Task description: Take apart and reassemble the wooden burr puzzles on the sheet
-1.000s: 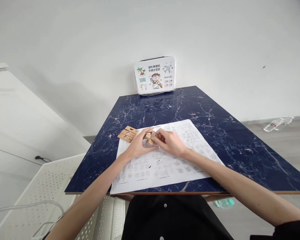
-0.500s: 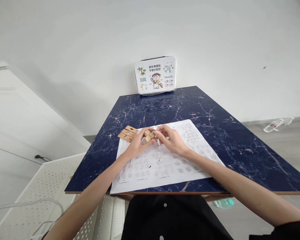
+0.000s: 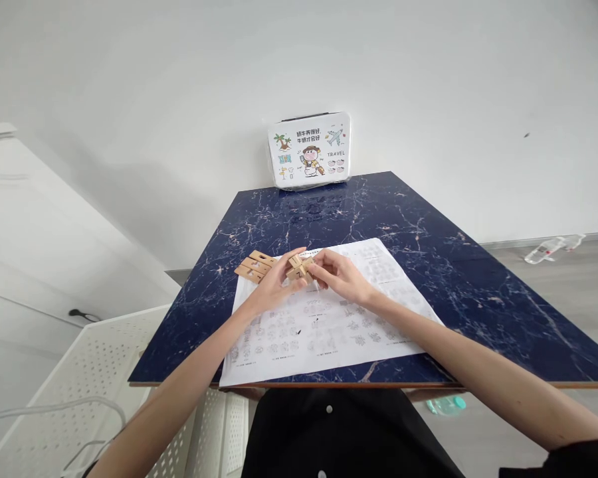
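Note:
Between my two hands is a small wooden block puzzle (image 3: 299, 271) made of interlocking pieces, with a dark mark on its near face. My left hand (image 3: 278, 287) grips it from the left, thumb along the near side. From the right, my right hand (image 3: 339, 275) pinches it with thumb and fingers. The puzzle is held above a white printed sheet (image 3: 284, 358) covered in small line diagrams. Just left of my left hand, several flat wooden pieces (image 3: 255, 267) with cut-outs lie side by side, partly on the sheet's edge.
The sheet rests on a dark blue marble-patterned table (image 3: 329, 216). A white cartoon-printed case (image 3: 310, 151) leans against the wall at the back. To the left stands a white perforated cabinet (image 3: 94, 358) with a cable (image 3: 54, 402). A plastic bottle (image 3: 446, 405) lies on the floor below.
The wooden puzzle has been turned in my hands, so a marked face now shows toward me. My left fingers have lifted and opened slightly; my right hand has barely moved.

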`<action>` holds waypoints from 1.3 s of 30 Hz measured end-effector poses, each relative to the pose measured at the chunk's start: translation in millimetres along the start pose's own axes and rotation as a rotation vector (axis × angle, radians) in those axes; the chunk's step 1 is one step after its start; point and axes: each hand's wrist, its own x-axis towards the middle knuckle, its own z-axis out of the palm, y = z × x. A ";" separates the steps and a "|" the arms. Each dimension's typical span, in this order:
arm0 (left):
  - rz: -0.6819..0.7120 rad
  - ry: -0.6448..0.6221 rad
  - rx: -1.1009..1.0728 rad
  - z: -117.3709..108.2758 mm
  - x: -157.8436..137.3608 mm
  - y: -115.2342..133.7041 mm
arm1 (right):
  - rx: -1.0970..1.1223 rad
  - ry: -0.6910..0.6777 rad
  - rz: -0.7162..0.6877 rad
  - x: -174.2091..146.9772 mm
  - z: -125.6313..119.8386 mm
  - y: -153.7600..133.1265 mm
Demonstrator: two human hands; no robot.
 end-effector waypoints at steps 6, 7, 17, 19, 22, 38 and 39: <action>-0.048 -0.010 -0.085 0.9 2.1 9.0 | -0.123 0.078 -0.071 -2.3 2.6 -0.6; -0.053 -0.025 -0.088 1.0 2.0 11.3 | -0.152 0.085 -0.077 -2.6 2.6 -1.8; -0.074 -0.096 -0.008 -1.6 0.1 16.5 | -0.366 0.032 -0.142 -4.8 2.0 -10.0; -0.095 -0.090 -0.010 -1.6 -0.6 18.3 | -0.395 0.030 -0.171 -4.7 2.1 -9.7; -0.100 -0.095 -0.023 -2.3 -0.9 20.8 | -0.436 0.021 -0.207 -5.0 2.0 -8.5; 0.060 -0.033 0.045 4.2 -1.6 11.7 | -0.465 0.046 -0.069 -4.8 2.1 -6.9; 0.083 -0.023 0.078 4.2 -1.5 11.1 | -0.438 0.052 -0.038 -4.2 2.4 -6.1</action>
